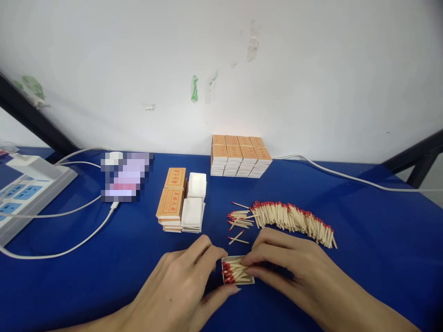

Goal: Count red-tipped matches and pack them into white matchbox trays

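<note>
A white matchbox tray (238, 282) lies on the blue table near its front, partly filled with red-headed matches (232, 272). My left hand (188, 281) grips the tray's left end between thumb and fingers. At the tray's right side, my right hand (287, 263) has its thumb and fingers pinched together over the matches, seemingly on some of them; the fingertips partly hide what they hold. Just behind the hands are a few loose matches (238, 219) and two crossed matches (237, 238). A long row of matches (294, 216) curves away to the right.
Orange matchbox sleeves (171, 203) stand stacked beside piled white trays (192, 213). A block of matchboxes (240, 157) sits against the wall. On the left are a power strip (27, 193), white cables (69, 256) and a blurred phone-like object (128, 175). Another cable (339, 175) runs along the back right.
</note>
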A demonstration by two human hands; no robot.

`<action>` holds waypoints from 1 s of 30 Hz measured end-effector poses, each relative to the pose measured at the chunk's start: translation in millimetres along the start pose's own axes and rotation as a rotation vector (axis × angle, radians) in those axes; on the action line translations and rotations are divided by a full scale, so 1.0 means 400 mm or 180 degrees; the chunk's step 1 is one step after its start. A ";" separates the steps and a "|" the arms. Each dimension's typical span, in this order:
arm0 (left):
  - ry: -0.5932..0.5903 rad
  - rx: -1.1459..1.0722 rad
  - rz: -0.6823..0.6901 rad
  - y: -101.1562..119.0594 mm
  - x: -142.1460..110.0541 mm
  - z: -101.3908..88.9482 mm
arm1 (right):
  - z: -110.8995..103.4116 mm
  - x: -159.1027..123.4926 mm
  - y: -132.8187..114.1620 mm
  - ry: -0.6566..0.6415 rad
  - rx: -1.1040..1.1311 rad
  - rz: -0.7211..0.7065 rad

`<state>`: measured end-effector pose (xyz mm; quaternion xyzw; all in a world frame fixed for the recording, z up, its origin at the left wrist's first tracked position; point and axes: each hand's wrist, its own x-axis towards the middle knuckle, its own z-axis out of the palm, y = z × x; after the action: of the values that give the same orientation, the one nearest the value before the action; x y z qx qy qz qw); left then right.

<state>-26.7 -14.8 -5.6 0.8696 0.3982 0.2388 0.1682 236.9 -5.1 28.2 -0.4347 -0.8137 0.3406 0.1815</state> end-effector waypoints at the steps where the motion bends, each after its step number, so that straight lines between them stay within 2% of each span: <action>1: 0.0003 -0.0007 0.0012 0.000 0.000 0.000 | 0.004 -0.002 0.000 0.0049 -0.0022 -0.0037; 10: -0.0148 -0.0181 0.0082 0.004 -0.002 -0.003 | 0.036 -0.022 -0.006 0.0365 0.0009 -0.0308; 13: -0.0015 -0.0108 0.0096 0.010 0.002 -0.012 | 0.017 -0.028 -0.019 0.0427 -0.0029 -0.0256; 18: 0.0301 0.0165 0.0246 0.019 0.001 -0.009 | -0.024 -0.030 -0.017 0.1045 -0.0436 -0.0071; 20: 0.0347 0.0290 0.0275 0.020 -0.004 -0.002 | -0.025 -0.018 -0.006 0.1147 -0.0666 -0.0029; 24: 0.0266 0.0235 0.0343 0.016 -0.012 0.006 | -0.006 0.020 0.016 0.0968 -0.1023 -0.0167; 27: 0.0370 0.0143 0.0385 0.013 -0.010 0.004 | 0.010 0.042 0.024 0.0792 -0.1217 -0.0273; 30: 0.0221 0.0110 0.0322 0.012 -0.003 0.001 | 0.017 0.051 0.025 0.0673 -0.1273 -0.0298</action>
<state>-24.3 -18.9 -3.8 0.8825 0.3634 0.2701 0.1270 227.4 13.2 16.3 -0.4571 -0.8607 0.1164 0.1916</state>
